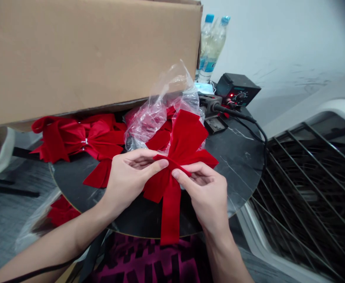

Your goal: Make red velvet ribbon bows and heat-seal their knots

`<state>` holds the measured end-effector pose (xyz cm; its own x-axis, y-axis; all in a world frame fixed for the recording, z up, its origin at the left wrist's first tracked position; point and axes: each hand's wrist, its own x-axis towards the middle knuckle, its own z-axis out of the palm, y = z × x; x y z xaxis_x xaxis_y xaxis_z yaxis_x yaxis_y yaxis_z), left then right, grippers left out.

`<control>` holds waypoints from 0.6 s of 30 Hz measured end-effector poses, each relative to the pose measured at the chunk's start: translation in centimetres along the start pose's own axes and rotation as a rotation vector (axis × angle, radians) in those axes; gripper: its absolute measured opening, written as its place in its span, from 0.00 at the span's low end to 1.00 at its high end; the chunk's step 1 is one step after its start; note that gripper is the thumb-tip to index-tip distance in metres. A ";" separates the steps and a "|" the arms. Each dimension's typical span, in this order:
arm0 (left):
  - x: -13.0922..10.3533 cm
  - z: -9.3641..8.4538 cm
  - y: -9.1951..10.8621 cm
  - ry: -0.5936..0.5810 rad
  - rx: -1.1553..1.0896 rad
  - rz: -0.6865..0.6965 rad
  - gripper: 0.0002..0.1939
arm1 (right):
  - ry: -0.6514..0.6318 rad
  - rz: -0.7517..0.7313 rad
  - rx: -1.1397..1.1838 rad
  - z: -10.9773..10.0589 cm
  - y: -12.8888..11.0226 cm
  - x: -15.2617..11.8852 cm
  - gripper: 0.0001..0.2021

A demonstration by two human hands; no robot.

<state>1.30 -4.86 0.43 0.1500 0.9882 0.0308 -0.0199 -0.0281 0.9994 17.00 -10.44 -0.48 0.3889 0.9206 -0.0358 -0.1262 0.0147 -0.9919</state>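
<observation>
A red velvet bow (pixel 187 133) is held over the round black table, its long tail hanging past the front edge. My left hand (pixel 131 177) pinches a folded red strip across the bow's middle between thumb and fingers. Close beside it, my right hand (pixel 204 188) pinches the same strip at its right part, the two thumbs nearly touching. What lies behind the fingers is hidden. More red bows (pixel 84 137) with silvery ties lie in a pile to the left. Behind the held bow, a clear plastic bag (pixel 151 118) has red pieces in it.
A large cardboard box (pixel 90 55) stands at the back of the black marble-patterned table (pixel 237 157). Bottles (pixel 213 47), a black control box (pixel 237 90) with a red light and a cable are at the back right. A fan-like grille (pixel 310 177) stands at the right.
</observation>
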 end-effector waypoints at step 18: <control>0.0 0.2 0.0 -0.011 -0.180 -0.087 0.10 | -0.021 -0.011 0.034 -0.1 0.0 -0.2 0.06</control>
<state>1.51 -4.85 0.46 0.1700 0.9840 -0.0541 -0.1825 0.0854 0.9795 17.05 -10.70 -0.45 0.3714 0.9282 -0.0220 -0.1533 0.0379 -0.9875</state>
